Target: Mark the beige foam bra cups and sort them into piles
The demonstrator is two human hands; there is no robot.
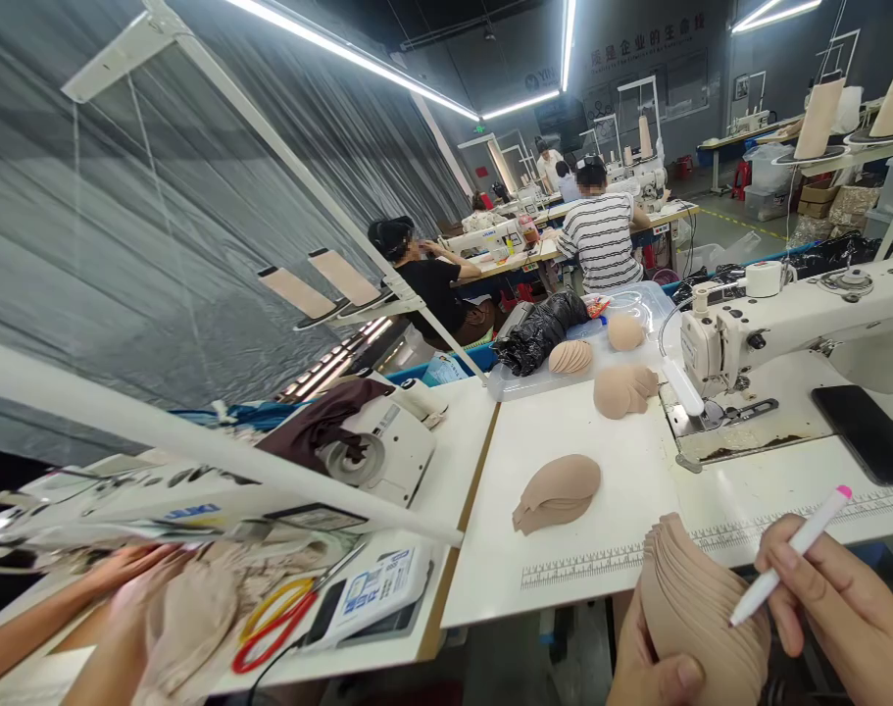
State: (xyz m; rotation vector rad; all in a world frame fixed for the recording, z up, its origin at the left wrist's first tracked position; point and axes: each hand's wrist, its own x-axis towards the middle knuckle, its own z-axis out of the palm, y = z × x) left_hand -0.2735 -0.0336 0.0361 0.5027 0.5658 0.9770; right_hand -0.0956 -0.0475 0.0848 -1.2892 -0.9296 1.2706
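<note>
A fanned stack of beige bra cups (pixel 700 598) is gripped in my left hand (pixel 656 667), its thumb pressed across the front at the lower edge. My right hand (pixel 835 588) holds a white marker pen (pixel 791 554) with a pink end pointing up. The pen's tip meets the stack near its right side. On the white table beyond my left hand lies a smaller pile of beige cups (pixel 560 492). Farther back, by the sewing machine, rests another pile of cups (pixel 622 390).
A white sewing machine (pixel 806 324) and a black phone (pixel 865 431) stand on the right, above a printed ruler (pixel 637 559). Behind is a plastic tray (pixel 520 382) with cups and a black bag. At left, a co-worker's hands (pixel 133 579) touch fabric near red-handled scissors (pixel 273 637).
</note>
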